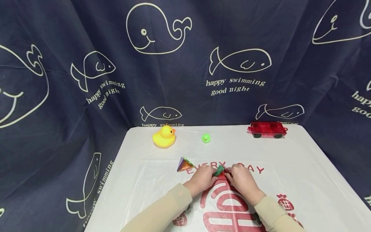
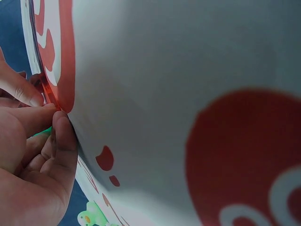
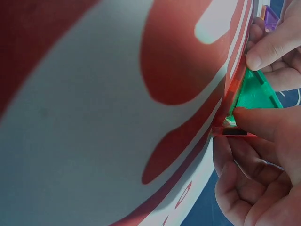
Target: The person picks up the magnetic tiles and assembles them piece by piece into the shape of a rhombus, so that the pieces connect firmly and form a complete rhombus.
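Between my two hands, a green triangular magnetic tile [image 3: 254,94] stands tilted on a red magnetic tile [image 3: 234,132], with edges touching. My right hand [image 1: 242,181] pinches the red tile's corner between thumb and fingers, thumb tip against the green tile. At the other corner, my left hand [image 1: 203,178] pinches the red tile [image 2: 51,96] with its thumb and a curled finger. Fingers hide much of both tiles in the head view. Left of my left hand sits a small structure of purple, orange and green triangular tiles [image 1: 185,164].
Toward the back of the white-covered table [image 1: 139,141] stand a yellow rubber duck [image 1: 164,137], a small green duck [image 1: 206,138] and a red toy car base [image 1: 267,129] on dark wheels. A dark blue curtain [image 1: 185,80] with whale and fish drawings hangs behind.
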A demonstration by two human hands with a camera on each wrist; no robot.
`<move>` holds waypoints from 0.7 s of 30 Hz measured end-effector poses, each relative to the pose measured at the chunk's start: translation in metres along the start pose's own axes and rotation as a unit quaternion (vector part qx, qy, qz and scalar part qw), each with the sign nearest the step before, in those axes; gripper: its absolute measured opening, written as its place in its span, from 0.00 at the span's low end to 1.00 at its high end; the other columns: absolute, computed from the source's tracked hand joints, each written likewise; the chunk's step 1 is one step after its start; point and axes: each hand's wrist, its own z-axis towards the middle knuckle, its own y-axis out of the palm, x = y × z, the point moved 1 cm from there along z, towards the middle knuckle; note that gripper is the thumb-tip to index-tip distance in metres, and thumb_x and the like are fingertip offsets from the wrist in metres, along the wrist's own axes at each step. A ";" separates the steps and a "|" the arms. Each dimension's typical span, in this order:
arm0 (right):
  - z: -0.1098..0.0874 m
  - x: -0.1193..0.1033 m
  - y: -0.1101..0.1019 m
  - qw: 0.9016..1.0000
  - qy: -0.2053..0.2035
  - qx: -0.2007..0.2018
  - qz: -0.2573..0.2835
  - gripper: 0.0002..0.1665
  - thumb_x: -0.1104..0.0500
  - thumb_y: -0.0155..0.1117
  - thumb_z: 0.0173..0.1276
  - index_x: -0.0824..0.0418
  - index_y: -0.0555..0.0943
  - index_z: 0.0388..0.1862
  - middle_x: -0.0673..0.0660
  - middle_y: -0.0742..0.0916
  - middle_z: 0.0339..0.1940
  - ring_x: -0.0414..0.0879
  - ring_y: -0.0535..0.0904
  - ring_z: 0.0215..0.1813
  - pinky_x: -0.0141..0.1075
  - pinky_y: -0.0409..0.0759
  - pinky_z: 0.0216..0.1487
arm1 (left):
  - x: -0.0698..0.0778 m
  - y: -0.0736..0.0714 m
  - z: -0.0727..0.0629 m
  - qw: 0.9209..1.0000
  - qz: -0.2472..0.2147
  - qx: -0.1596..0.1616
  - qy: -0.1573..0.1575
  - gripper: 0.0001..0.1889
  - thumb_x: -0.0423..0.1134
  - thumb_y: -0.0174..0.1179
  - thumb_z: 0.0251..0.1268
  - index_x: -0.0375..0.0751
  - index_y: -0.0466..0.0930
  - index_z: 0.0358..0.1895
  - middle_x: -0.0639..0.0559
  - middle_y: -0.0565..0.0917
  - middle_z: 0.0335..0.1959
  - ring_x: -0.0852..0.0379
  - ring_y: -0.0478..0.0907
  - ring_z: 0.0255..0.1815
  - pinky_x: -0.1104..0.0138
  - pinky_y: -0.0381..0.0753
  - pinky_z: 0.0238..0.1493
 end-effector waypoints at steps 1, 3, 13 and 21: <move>-0.001 0.000 0.000 1.000 0.000 0.000 -0.002 0.11 0.62 0.78 0.64 0.59 0.84 0.24 0.50 0.75 0.19 0.46 0.76 0.23 0.42 0.76 0.27 | 0.000 0.000 0.000 1.000 -0.001 0.001 0.000 0.05 0.40 0.72 0.68 0.46 0.87 0.35 0.60 0.80 0.23 0.64 0.75 0.27 0.67 0.76 0.36; -0.001 -0.001 0.000 1.000 -0.002 0.001 -0.002 0.12 0.62 0.78 0.64 0.58 0.83 0.24 0.50 0.75 0.19 0.46 0.76 0.24 0.42 0.76 0.27 | 0.000 0.001 0.000 1.000 -0.002 0.002 0.001 0.05 0.40 0.72 0.68 0.45 0.87 0.35 0.60 0.80 0.23 0.63 0.75 0.27 0.67 0.77 0.36; -0.002 -0.001 -0.003 1.000 -0.005 0.001 -0.002 0.14 0.61 0.79 0.62 0.56 0.82 0.22 0.49 0.74 0.19 0.46 0.76 0.23 0.43 0.76 0.27 | -0.001 0.002 -0.003 0.999 -0.034 0.008 -0.002 0.04 0.38 0.72 0.66 0.44 0.88 0.38 0.59 0.82 0.25 0.65 0.75 0.28 0.68 0.75 0.36; -0.002 0.002 -0.004 0.999 0.019 -0.015 0.029 0.08 0.60 0.80 0.62 0.59 0.86 0.29 0.49 0.78 0.22 0.42 0.75 0.25 0.41 0.76 0.29 | -0.001 0.001 -0.004 0.998 -0.057 0.010 -0.020 0.04 0.38 0.73 0.66 0.45 0.87 0.37 0.62 0.75 0.20 0.64 0.70 0.26 0.70 0.72 0.33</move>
